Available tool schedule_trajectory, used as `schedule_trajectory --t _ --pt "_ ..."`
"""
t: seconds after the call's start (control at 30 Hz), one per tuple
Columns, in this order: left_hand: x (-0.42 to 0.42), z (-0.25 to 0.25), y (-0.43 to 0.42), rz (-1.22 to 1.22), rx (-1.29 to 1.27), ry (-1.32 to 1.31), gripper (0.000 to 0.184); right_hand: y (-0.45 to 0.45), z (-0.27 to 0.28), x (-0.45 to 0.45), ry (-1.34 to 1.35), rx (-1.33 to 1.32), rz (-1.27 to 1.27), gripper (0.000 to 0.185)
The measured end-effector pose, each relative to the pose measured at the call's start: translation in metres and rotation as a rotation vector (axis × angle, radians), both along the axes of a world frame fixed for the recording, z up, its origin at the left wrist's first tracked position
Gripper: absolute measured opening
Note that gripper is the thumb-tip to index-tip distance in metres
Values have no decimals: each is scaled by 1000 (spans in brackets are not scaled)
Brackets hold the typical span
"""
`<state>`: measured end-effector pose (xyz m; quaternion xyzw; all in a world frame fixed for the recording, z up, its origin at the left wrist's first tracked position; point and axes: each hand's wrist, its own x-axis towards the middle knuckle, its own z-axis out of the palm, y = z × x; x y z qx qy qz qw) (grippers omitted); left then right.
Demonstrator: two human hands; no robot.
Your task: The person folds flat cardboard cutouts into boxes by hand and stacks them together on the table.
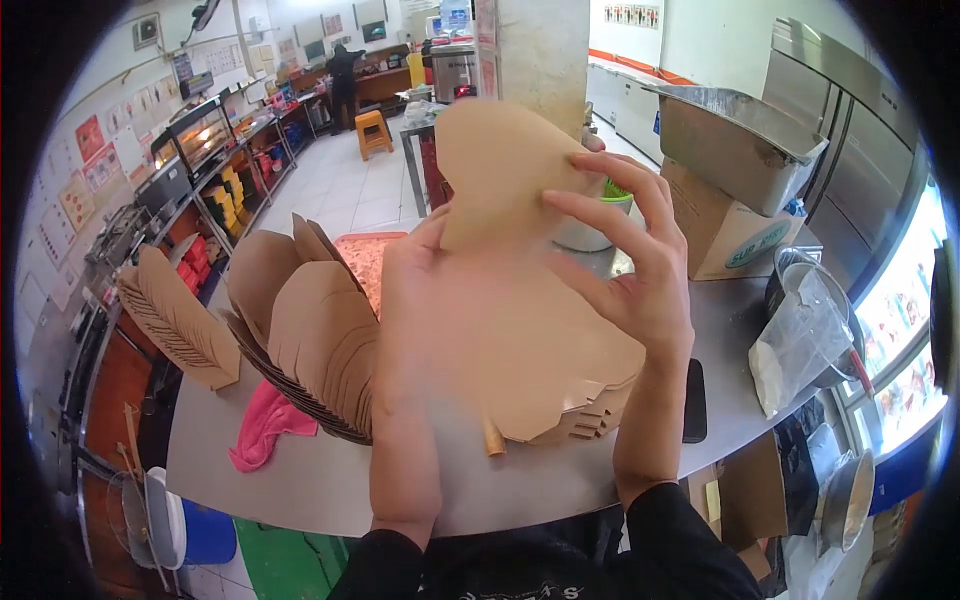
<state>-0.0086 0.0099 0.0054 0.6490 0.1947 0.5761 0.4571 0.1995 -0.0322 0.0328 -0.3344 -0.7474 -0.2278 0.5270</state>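
My left hand (418, 250) grips a brown cardboard piece (505, 165) by its lower left edge, holding it upright above the table. My right hand (635, 245) is at the piece's right side, fingers spread and curved, fingertips at its edge and thumb apart. Below both hands lies a stack of flat brown cardboard blanks (575, 350), part of it blurred behind my left forearm. To the left stands a large nested row of folded cardboard boxes (320, 320). A smaller nested row (180, 315) sits farther left.
A pink cloth (270, 425) and a short tan roll (493, 438) lie on the grey table (500, 505). Behind is a red tray (365, 262). Rightward are a black phone (695, 400), a plastic bag (800, 345), and a metal pan (735, 140) atop a carton (720, 225).
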Motion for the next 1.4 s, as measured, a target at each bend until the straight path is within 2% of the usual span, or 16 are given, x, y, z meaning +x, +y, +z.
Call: schedule_trajectory --t 0.17,0.37,0.47,0.53,0.57,0.67,0.87,0.97,1.07,1.13,1.17,1.2,1.27,1.3,1.33,1.4 --pt "-5 -2 0 139 31 70 34 13 -11 -16 -16 54 -18 35" --pt "-13 0 7 -129 -178 -143 23 20 -18 -21 96 -78 94 36" --pt "-17 -5 10 -221 -207 -110 22 14 -16 -23 96 -111 120 39" --pt "-22 -14 18 -60 25 162 21 12 -16 -21 46 -113 154 41" --pt "-27 -15 22 -63 23 162 21 10 -16 -21 47 -115 152 41" --pt "-33 -11 25 -5 455 348 29 7 -13 -19 26 -54 151 37" --pt "-13 -3 -6 487 485 167 34 11 -15 -10 8 -138 258 22" --pt "-3 4 -10 606 433 61 39 18 -21 -18 77 -63 164 20" --pt "4 14 -20 602 45 59 41 26 -26 -24 226 -56 203 18" --pt "10 14 -18 514 -22 -167 37 29 -27 -29 464 -123 248 21" --pt "10 13 -16 486 -40 -244 37 28 -26 -31 464 -118 254 21" --pt "7 8 -9 263 -161 -292 37 27 -26 -34 479 -103 227 22" --pt "-1 -1 -7 -24 -171 -166 44 26 -22 -35 491 -91 201 23" --pt "-3 -2 -9 -23 -172 -171 44 26 -19 -32 395 26 210 24" --pt "-5 -4 -11 -2 -370 -272 41 25 -15 -29 298 140 220 26" --pt "-8 -4 -13 24 -568 -377 38 11 -9 -19 183 91 221 28"
